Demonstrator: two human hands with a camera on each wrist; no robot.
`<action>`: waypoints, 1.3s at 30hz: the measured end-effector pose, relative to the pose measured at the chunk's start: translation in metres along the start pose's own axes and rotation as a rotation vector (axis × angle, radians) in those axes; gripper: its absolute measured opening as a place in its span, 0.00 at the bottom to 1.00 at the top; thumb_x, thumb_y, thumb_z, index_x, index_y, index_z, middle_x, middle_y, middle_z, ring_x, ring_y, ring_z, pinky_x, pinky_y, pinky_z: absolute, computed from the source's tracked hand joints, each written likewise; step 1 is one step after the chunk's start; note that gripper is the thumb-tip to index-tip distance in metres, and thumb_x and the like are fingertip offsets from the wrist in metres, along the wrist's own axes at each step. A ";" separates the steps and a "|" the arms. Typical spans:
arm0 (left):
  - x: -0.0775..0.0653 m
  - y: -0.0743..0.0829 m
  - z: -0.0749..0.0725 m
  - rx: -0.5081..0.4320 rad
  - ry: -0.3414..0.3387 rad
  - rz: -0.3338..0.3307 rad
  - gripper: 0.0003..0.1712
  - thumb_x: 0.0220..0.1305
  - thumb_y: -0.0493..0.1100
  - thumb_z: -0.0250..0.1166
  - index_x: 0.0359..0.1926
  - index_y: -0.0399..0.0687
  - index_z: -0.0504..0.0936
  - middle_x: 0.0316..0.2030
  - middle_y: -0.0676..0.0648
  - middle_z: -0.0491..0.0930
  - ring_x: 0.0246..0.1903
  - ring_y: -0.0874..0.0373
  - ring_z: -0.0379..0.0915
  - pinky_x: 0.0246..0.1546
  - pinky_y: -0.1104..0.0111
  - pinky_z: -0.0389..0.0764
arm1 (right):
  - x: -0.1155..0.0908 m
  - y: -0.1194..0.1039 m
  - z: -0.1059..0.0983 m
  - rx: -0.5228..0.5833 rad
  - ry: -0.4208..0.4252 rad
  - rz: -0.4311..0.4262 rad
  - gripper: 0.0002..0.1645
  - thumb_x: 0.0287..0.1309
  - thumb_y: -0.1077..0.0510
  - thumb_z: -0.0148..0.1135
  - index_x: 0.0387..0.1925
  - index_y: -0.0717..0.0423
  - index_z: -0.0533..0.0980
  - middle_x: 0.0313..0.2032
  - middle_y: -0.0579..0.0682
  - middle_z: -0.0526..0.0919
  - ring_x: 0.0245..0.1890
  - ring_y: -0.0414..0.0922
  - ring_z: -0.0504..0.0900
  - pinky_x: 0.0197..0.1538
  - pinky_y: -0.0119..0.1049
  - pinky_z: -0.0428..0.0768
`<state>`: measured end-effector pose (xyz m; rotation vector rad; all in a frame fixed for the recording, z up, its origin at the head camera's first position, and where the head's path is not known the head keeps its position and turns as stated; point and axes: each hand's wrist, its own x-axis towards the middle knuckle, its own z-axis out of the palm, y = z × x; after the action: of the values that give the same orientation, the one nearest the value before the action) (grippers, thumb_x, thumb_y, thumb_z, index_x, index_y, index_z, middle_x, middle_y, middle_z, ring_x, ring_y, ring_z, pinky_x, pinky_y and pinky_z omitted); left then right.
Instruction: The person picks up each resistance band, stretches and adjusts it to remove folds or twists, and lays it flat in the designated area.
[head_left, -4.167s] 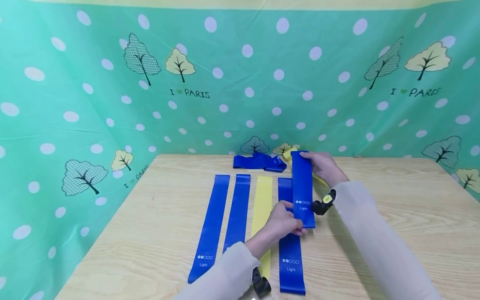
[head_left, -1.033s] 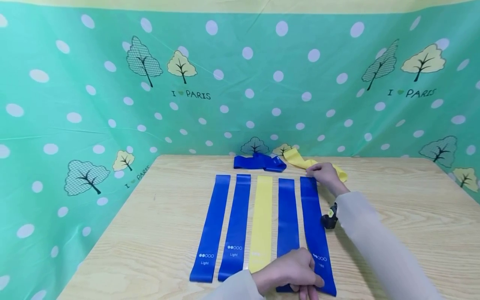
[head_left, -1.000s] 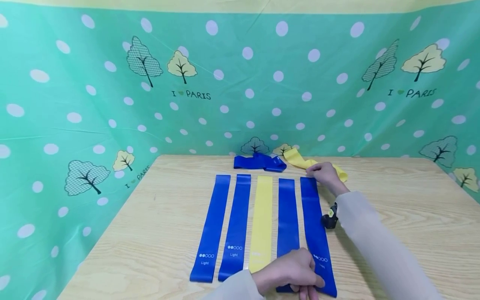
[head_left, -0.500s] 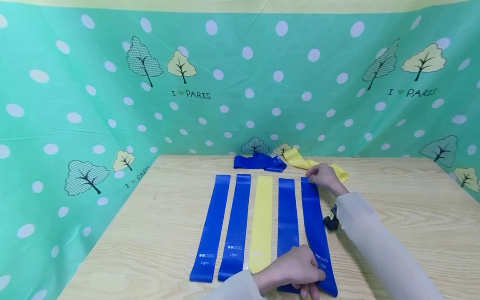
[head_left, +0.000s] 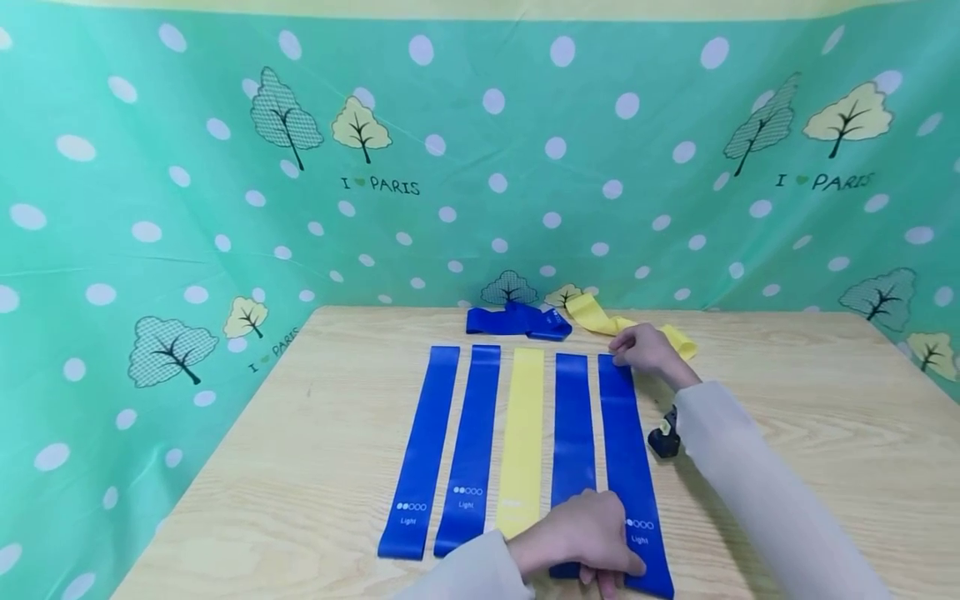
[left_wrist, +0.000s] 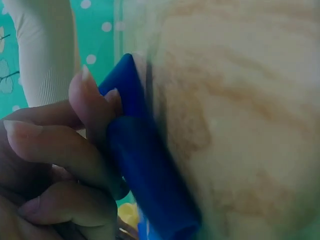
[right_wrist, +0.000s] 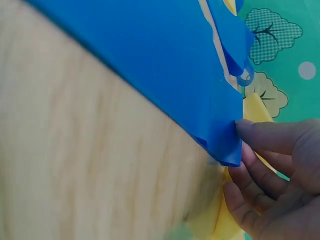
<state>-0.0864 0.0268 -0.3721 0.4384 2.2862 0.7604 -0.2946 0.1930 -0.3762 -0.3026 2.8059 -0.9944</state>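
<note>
The rightmost blue resistance band [head_left: 627, 450], marked "Light", lies lengthwise on the table. With thumb and fingers, my right hand [head_left: 645, 348] pinches its far end; the right wrist view shows the thumb on top of the blue end [right_wrist: 225, 127]. At the near end, my left hand [head_left: 588, 533] pinches the band's left edge, and the left wrist view shows the folded blue end [left_wrist: 150, 170] beside the fingers. My left hand partly covers another blue band [head_left: 573, 417]. Further left lie a yellow band [head_left: 523, 433] and two blue bands, one [head_left: 470, 442] beside the other [head_left: 420, 442].
A crumpled blue band [head_left: 517, 320] lies at the table's back edge. Beside it a twisted yellow band [head_left: 588, 315] runs behind my right hand. A green dotted curtain [head_left: 480, 167] hangs behind the wooden table [head_left: 300, 433].
Earlier the rightmost blue band was held up over its neighbour; both hands have since brought it down to the right, stretched flat. Over the last second its ends shifted only slightly.
</note>
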 end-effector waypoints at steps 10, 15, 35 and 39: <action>0.002 -0.001 -0.014 -0.033 0.095 0.050 0.23 0.59 0.47 0.67 0.10 0.47 0.78 0.06 0.53 0.74 0.03 0.61 0.66 0.07 0.75 0.67 | -0.007 0.003 -0.015 0.061 0.144 -0.055 0.13 0.62 0.62 0.56 0.44 0.68 0.77 0.41 0.64 0.81 0.38 0.52 0.78 0.35 0.32 0.75; 0.013 -0.008 -0.028 -0.163 0.155 0.079 0.19 0.60 0.43 0.66 0.13 0.43 0.81 0.09 0.50 0.77 0.06 0.61 0.68 0.10 0.74 0.68 | -0.011 0.005 -0.026 0.104 0.181 -0.035 0.15 0.63 0.62 0.53 0.47 0.69 0.76 0.42 0.66 0.79 0.37 0.54 0.79 0.34 0.35 0.79; 0.079 -0.002 -0.081 -0.306 0.388 -0.001 0.09 0.64 0.42 0.61 0.29 0.43 0.82 0.21 0.48 0.83 0.18 0.59 0.73 0.19 0.73 0.68 | -0.008 0.026 -0.023 -0.026 0.031 0.064 0.22 0.48 0.54 0.69 0.38 0.69 0.78 0.29 0.54 0.77 0.30 0.46 0.71 0.31 0.32 0.69; 0.090 0.003 -0.091 -0.326 0.436 0.012 0.08 0.64 0.41 0.60 0.32 0.42 0.82 0.24 0.46 0.83 0.20 0.57 0.75 0.19 0.73 0.69 | -0.005 0.025 -0.023 -0.017 0.054 0.067 0.14 0.51 0.55 0.67 0.29 0.64 0.78 0.20 0.45 0.69 0.23 0.41 0.66 0.27 0.31 0.65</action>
<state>-0.2130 0.0374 -0.3605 0.1416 2.4832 1.3143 -0.2981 0.2276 -0.3739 -0.1857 2.8538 -0.9787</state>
